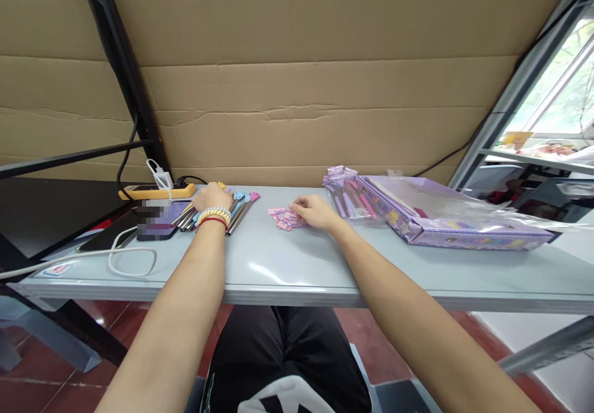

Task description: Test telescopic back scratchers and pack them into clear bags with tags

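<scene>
The left hand [213, 198] reaches straight out over shiny pens [238, 214] with blue and pink tops; I can't see its grip. Small pink cards [284, 217] lie flat on the tabletop [288, 261]. The right hand [314, 211], half curled, touches them; can't tell if it's pinching.

Bright daylight, glare on tabletop [278, 258]

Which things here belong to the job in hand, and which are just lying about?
Likely the job:
sticks, at the left hand
cards, at the right hand
perhaps bags and purple box

Likely lying about:
power strip
phone
cable
</scene>
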Action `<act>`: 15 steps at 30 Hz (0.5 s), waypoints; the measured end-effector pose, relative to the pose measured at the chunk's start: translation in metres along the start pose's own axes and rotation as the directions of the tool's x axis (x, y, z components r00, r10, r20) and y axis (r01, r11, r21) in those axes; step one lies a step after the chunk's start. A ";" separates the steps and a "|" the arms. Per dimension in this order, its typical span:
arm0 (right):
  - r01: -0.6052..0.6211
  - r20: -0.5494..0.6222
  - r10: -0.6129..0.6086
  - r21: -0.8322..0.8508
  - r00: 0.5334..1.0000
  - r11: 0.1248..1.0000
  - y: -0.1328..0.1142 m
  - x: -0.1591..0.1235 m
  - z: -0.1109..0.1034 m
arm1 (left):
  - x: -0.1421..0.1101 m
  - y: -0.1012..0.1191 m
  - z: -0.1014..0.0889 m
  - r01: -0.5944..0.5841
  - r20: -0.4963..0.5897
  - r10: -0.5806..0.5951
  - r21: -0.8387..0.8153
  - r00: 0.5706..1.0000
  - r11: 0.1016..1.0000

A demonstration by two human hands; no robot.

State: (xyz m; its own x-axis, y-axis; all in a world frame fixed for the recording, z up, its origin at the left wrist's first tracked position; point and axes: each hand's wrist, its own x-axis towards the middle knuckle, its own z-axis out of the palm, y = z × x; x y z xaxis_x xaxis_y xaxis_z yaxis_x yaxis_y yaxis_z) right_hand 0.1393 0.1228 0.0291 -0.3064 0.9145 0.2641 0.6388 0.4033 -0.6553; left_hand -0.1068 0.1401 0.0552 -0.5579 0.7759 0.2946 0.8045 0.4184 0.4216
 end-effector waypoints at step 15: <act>0.030 0.022 -0.028 -0.095 0.999 0.995 -0.002 0.001 -0.001 | 0.004 -0.008 -0.008 0.032 -0.008 -0.032 -0.001 0.999 0.999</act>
State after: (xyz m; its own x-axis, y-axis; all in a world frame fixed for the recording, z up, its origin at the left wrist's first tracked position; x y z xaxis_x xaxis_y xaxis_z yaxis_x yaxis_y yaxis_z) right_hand 0.1379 0.1229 0.0315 -0.3400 0.9018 0.2667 0.6935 0.4319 -0.5767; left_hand -0.1165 0.1358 0.0601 -0.5851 0.7583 0.2875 0.7859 0.4426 0.4318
